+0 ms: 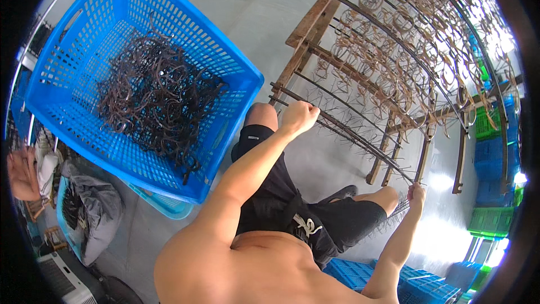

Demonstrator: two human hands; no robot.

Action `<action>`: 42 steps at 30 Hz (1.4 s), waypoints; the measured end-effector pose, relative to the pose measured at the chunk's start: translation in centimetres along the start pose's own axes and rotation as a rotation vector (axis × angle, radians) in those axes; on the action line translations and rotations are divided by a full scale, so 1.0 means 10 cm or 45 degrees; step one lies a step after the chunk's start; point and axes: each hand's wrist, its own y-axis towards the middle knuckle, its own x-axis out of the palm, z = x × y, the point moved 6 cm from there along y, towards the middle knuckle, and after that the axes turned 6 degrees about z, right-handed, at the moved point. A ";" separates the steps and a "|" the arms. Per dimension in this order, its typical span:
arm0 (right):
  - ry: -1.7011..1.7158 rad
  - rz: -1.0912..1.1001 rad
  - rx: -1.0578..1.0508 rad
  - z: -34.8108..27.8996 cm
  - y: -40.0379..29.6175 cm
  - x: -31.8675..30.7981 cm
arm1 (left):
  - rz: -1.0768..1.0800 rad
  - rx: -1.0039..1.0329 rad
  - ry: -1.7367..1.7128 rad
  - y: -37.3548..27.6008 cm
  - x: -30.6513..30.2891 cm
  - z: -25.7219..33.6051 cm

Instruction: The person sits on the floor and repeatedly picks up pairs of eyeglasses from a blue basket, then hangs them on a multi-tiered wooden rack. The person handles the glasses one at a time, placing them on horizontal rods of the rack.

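My left hand (299,117) is closed around a thin dark rod (358,141) near its left end, beside the wooden rack (310,40). At the rod's other end, the fingers of my right hand (416,195) pinch it. Short thin wires or spikes stick out along this rod and the ones close by; which wires belong to which rod is hard to tell. Curled brown strips (396,21) hang from rods farther back on the rack. To the left, a large blue plastic basket (211,29) holds a tangled heap of dark curled strips (160,80).
A light blue tub (168,204) sits partly under the basket. At lower left are a grey bag (101,211) and another person's bare arm or leg (23,173). Blue crates (426,287) stand behind me at lower right; green and blue crates (491,219) are stacked far right.
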 end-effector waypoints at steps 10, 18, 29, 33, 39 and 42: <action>0.091 0.064 -0.029 0.02 -0.13 -0.09 | 0.187 -0.147 0.186 -0.13 -0.98 -0.07; 0.112 0.646 -0.565 -0.34 -1.38 0.17 | 0.589 -0.617 0.964 0.22 -1.65 -2.11; 0.074 -0.797 -1.219 -1.05 -3.37 2.45 | 0.570 0.141 0.328 -0.36 -1.97 -0.66; 0.133 -0.994 -1.673 -1.60 -4.08 2.64 | -0.020 -0.347 -0.637 -0.91 -1.64 0.03; 0.256 -1.259 -0.852 -0.99 -3.58 2.43 | -0.643 -0.601 -1.580 -1.09 -0.95 0.11; 0.650 -0.798 -0.473 -0.80 -2.84 1.70 | 0.282 0.046 0.233 -0.51 -1.33 -0.59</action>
